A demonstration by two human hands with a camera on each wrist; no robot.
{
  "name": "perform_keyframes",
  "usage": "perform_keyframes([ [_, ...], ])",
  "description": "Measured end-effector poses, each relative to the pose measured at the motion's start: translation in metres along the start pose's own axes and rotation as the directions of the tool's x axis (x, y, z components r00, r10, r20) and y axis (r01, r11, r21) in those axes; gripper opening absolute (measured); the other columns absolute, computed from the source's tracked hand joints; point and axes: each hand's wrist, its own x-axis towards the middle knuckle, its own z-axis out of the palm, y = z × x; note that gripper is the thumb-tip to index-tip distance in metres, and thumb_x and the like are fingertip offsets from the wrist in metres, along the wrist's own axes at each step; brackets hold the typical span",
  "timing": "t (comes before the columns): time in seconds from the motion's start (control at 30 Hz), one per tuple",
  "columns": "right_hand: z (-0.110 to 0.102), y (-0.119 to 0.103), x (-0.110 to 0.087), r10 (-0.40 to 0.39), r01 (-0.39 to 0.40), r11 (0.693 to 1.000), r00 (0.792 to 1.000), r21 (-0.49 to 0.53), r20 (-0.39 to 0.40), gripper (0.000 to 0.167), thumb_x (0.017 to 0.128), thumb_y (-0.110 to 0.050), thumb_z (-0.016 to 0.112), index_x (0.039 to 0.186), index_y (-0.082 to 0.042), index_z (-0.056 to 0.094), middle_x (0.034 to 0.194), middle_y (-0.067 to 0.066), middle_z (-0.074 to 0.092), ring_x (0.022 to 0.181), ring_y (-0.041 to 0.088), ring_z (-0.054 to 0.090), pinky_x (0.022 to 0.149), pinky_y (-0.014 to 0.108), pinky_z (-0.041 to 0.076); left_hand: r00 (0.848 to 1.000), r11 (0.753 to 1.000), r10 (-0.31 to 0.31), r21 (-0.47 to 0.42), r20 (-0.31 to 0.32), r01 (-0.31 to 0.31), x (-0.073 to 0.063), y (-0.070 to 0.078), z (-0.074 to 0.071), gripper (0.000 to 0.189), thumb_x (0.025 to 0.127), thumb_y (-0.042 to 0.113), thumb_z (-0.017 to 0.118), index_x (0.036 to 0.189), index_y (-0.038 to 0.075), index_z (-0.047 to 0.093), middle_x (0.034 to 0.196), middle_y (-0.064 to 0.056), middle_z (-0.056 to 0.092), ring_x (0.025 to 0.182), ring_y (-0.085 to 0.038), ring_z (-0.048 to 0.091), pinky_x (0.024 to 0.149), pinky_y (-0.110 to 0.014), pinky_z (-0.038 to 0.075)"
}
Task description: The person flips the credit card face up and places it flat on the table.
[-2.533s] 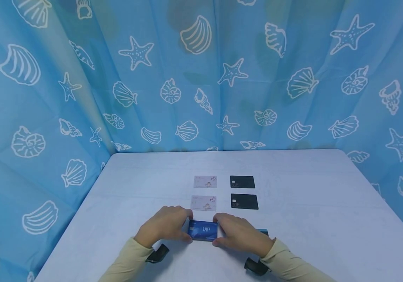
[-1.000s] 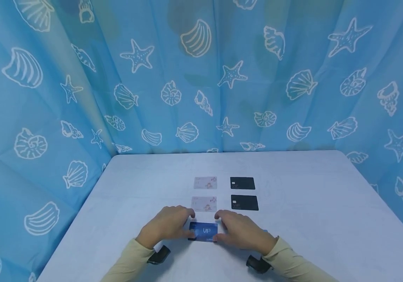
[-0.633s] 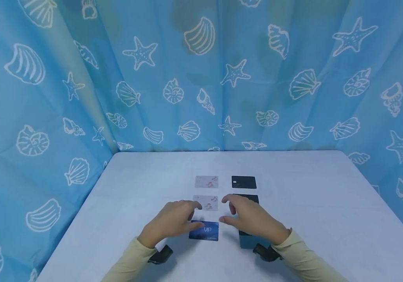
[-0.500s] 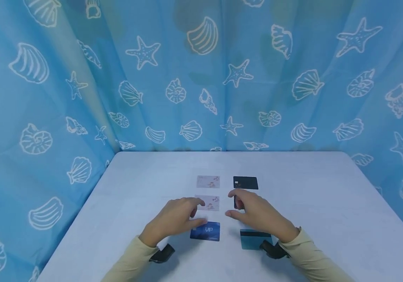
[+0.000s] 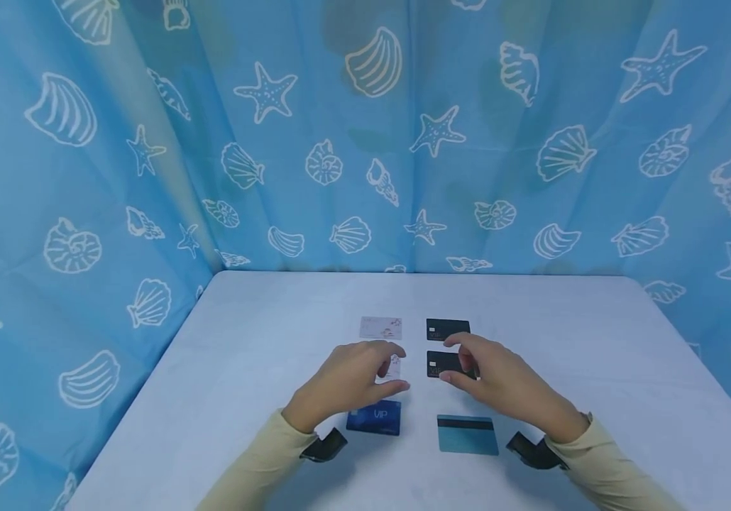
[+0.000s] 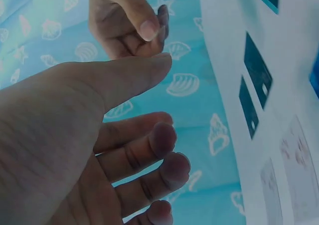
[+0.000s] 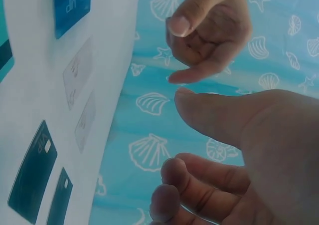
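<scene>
My left hand (image 5: pixel 351 377) hovers above the table with loosely bent fingers and nothing in them. It partly covers the nearer pale pink card (image 5: pixel 395 366) in the head view. Just below its thumb lies the blue VIP card (image 5: pixel 375 420). Over on the right, my right hand (image 5: pixel 502 376) is also raised and holds nothing; thumb and fingers stand apart in the right wrist view. Its fingertips overlap the nearer black VIP card (image 5: pixel 437 363) in the head view. A teal card (image 5: pixel 468 438) with a dark stripe lies near that hand's wrist.
Farther back lie another pale pink card (image 5: pixel 381 327) and another black card (image 5: pixel 446 328), making two columns with the nearer ones. All rest flat on the white table (image 5: pixel 263 319). A blue curtain (image 5: pixel 314 92) with shell prints hangs behind and along the sides.
Both hands have let go of the blue VIP card, which stays on the table. They have risen and moved forward, the right one also rightward, uncovering the teal card.
</scene>
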Motion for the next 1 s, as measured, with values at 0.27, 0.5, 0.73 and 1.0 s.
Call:
perform_keyframes([
  [0.27, -0.001, 0.008, -0.010, 0.061, -0.061, 0.998, 0.997, -0.007, 0.038, 0.056, 0.092, -0.042, 0.077, 0.136, -0.010, 0.060, 0.082, -0.005, 0.055, 0.073, 0.010, 0.049, 0.059, 0.023, 0.043, 1.000, 1.000, 0.015, -0.004, 0.011, -0.015, 0.013, 0.021, 0.009, 0.050, 0.091, 0.048, 0.077, 0.131, 0.019, 0.069, 0.081, 0.004, 0.066, 0.064, -0.004, 0.049, 0.053, -0.017, 0.039],
  [0.5, 0.010, 0.018, -0.017, 0.105, -0.106, 0.994, 0.992, 0.007, 0.074, 0.057, 0.090, -0.039, 0.079, 0.135, -0.009, 0.060, 0.083, -0.005, 0.054, 0.069, 0.009, 0.048, 0.058, 0.023, 0.043, 0.996, 0.997, 0.046, -0.059, 0.078, -0.042, 0.019, 0.032, 0.029, 0.053, 0.090, 0.047, 0.079, 0.132, 0.018, 0.068, 0.080, 0.006, 0.066, 0.063, -0.003, 0.049, 0.053, -0.017, 0.039],
  [0.73, 0.022, 0.022, -0.018, 0.109, -0.112, 0.994, 0.985, 0.013, 0.136, 0.055, 0.089, -0.034, 0.081, 0.133, -0.008, 0.061, 0.081, -0.005, 0.054, 0.065, 0.009, 0.047, 0.056, 0.024, 0.040, 0.992, 0.997, 0.049, -0.064, 0.119, -0.041, 0.020, 0.038, 0.044, 0.053, 0.087, 0.047, 0.082, 0.130, 0.018, 0.069, 0.079, 0.006, 0.067, 0.063, -0.002, 0.049, 0.053, -0.017, 0.038],
  [1.0, 0.030, 0.026, -0.020, 0.195, -0.196, 0.980, 0.947, -0.020, 0.255, 0.058, 0.083, -0.035, 0.086, 0.131, -0.013, 0.061, 0.081, -0.003, 0.055, 0.070, 0.013, 0.050, 0.059, 0.027, 0.039, 0.983, 0.998, 0.068, -0.008, 0.171, -0.068, 0.022, 0.041, 0.063, 0.056, 0.086, 0.050, 0.082, 0.130, 0.018, 0.070, 0.076, 0.011, 0.062, 0.064, -0.002, 0.049, 0.056, -0.016, 0.037],
])
